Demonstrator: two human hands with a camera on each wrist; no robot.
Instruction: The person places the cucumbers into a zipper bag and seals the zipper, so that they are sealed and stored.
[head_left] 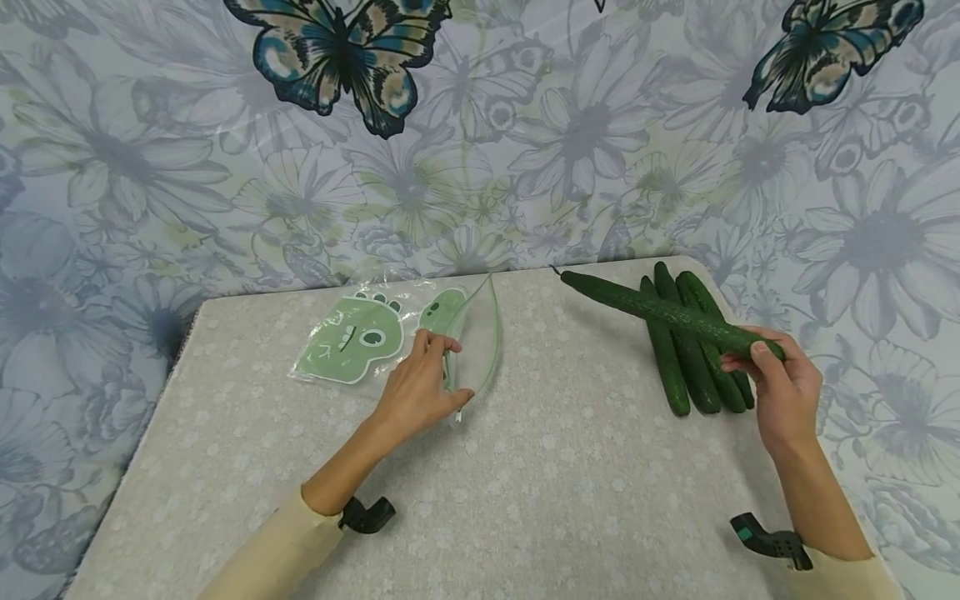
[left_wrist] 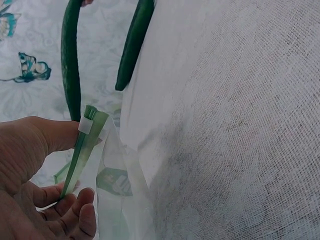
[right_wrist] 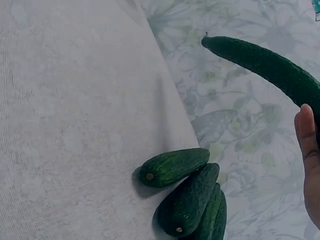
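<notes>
No words, brands or numbers can be read. The plastic zip bag (head_left: 411,313) bears a printed green cartoon face (head_left: 352,337) with teeth; on the black wrist camera (head_left: 768,540) to the bag's right, a green patch (head_left: 744,533) is too small to make out.

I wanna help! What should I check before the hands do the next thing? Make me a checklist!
1. Right hand holds just one cucumber, near its end: ok.
2. Left hand grips the bag near its mouth: ok.
3. The bag's green rim is spread into an open loop: ok.
4. The held cucumber's far tip is at the bag's opening: not ok, there's a gap between them.
5. The cucumber would fit completely inside: cannot tell.
6. The other cucumbers lie together on the table: ok.
</notes>
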